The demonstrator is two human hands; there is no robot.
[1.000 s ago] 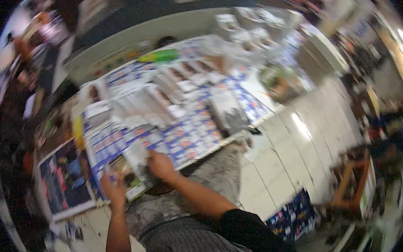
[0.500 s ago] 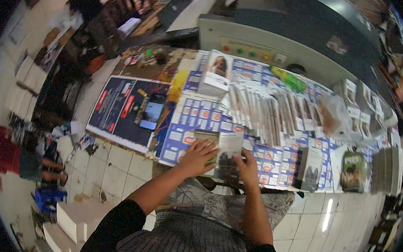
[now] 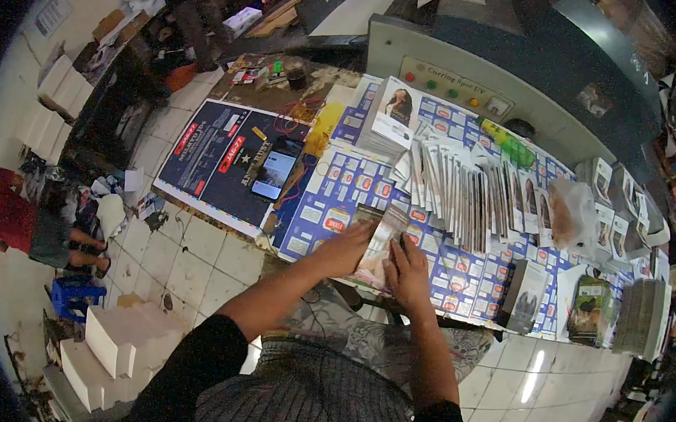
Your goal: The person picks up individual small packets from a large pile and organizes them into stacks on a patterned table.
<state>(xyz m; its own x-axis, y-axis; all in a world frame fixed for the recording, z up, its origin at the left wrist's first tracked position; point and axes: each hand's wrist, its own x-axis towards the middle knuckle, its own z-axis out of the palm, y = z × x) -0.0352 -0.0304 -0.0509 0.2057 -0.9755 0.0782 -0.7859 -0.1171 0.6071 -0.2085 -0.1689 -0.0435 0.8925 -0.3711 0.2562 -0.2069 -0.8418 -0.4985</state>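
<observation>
A printed leaflet (image 3: pixel 378 250), or a small folded booklet, lies at the table's near edge between my two hands. My left hand (image 3: pixel 344 250) is closed on its left edge, the fingertips partly hidden by the paper. My right hand (image 3: pixel 410 274) rests on its right side with fingers stretched and a little apart. A darker printed piece (image 3: pixel 366 214) peeks out just beyond the leaflet. Farther off lies a fanned row of booklets (image 3: pixel 466 191), and a neat stack of booklets (image 3: pixel 393 120) with a picture on top stands at its left.
Blue printed sheets (image 3: pixel 319 198) cover the table. A phone (image 3: pixel 274 170) lies on a dark poster (image 3: pixel 214 154) at left. To the right are a grey box-like stack (image 3: pixel 524 293), a plastic bag (image 3: pixel 572 213) and grey stacks (image 3: pixel 641 314). Behind stands a machine with coloured buttons (image 3: pixel 452 93).
My left hand has moved from lying flat on the papers to the leaflet's left edge. The leaflet is now tilted between both hands, and the head view has shifted slightly.
</observation>
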